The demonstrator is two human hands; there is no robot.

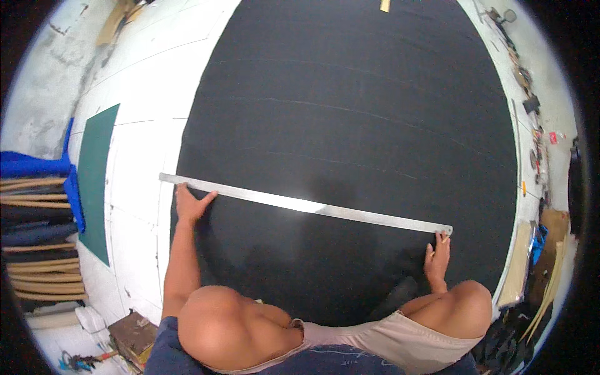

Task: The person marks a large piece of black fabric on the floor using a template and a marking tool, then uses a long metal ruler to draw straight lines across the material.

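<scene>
A long metal ruler (pixel 281 201) lies slightly slanted across a wide sheet of black fabric (pixel 350 144). Its left end sticks out past the fabric's left edge onto the white floor. My left hand (pixel 191 203) rests at the ruler's near edge close to that end, thumb and fingers spread apart. At the ruler's right end is my right hand (pixel 439 255), its fingertips touching the metal and its fingers bent together. A small pale bit shows between those fingers, too small to name. Faint pale lines run across the fabric beyond the ruler.
A dark green mat (pixel 100 187) lies on the white tiled floor (pixel 147 137) at left, beside a rack of stacked tan rolls (pixel 47 269) with blue material (pixel 37 164). Tools and small items line the right wall. A tan strip (pixel 385 5) lies at the fabric's far side.
</scene>
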